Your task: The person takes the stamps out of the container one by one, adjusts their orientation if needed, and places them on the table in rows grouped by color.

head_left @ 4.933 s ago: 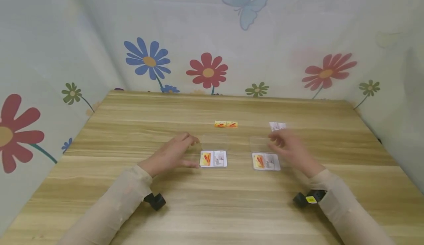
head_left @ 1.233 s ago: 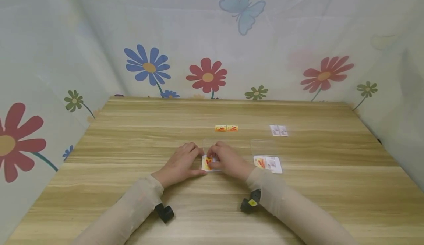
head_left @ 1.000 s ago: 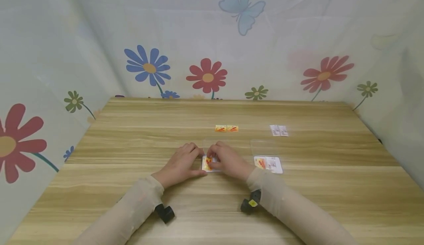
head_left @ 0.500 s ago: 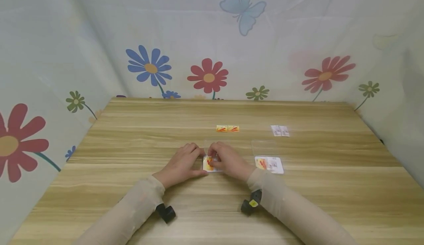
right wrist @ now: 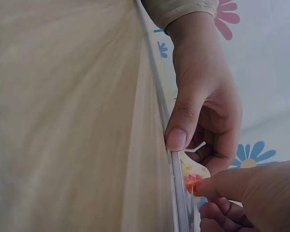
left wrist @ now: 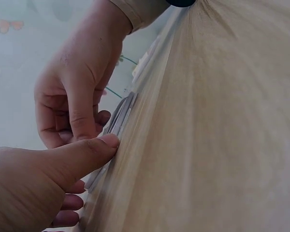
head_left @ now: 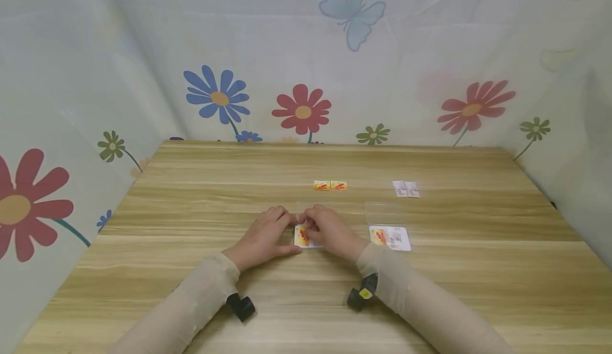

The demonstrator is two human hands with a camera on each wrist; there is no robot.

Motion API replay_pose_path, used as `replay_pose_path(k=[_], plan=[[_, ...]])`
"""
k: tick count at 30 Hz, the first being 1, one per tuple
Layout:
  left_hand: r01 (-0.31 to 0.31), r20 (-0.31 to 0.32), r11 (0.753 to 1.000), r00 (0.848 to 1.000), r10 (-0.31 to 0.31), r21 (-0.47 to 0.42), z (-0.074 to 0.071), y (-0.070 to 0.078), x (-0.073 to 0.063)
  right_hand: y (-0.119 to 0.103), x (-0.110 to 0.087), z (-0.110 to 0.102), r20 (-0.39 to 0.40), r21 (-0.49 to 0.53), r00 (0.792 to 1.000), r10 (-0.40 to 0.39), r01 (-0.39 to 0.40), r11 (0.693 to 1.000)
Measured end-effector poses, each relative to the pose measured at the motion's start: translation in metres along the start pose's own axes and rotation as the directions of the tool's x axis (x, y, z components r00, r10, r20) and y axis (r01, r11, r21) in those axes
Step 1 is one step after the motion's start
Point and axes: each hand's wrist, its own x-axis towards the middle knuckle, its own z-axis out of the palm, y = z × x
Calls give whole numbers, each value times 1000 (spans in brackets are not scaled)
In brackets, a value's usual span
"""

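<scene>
In the head view a shallow clear plastic case (head_left: 297,245) with a white backing lies in front of my hands. My left hand (head_left: 263,239) grips its left side, thumb at the near edge and fingers at the far edge. My right hand (head_left: 336,234) leans over the case and pinches an orange-yellow postage stamp (head_left: 299,235). In the right wrist view that stamp (right wrist: 192,174) has a perforated edge and bows up from the case, with my right thumb on it. The right hand hides the case's right half.
A second case (head_left: 405,239) lies open to the right, its clear lid (head_left: 381,213) folded back, with an orange and a grey stamp inside. Behind lie two orange stamps (head_left: 330,185) and two grey stamps (head_left: 405,189). The wooden tabletop (head_left: 239,173) meets a flowered curtain.
Since the oldest frame, my right hand has come left from the right-hand case to the left one. In the last second, its fingers have shifted slightly toward the case's far edge; the left hand stays put.
</scene>
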Motion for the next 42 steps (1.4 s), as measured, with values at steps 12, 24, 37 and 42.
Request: replay_pose_path(k=[12,24,37,42], plan=[[8,1,1000,1000,-8,4,1,0,1,-2,-1,-10,9,26,1000,-10,10,1000],[21,-1,1000,1000,-21,9,4,-2,1,7,-3,-36,67,95,995,79,-85,992],[9,-37,1000,999,-9,2,4,-1,0,30,0,-65,51,206,990,130,-138,969],[18,-26,1000,999,-18,3,3,1,0,34,1,-74,56,224,984,171,-180,958]])
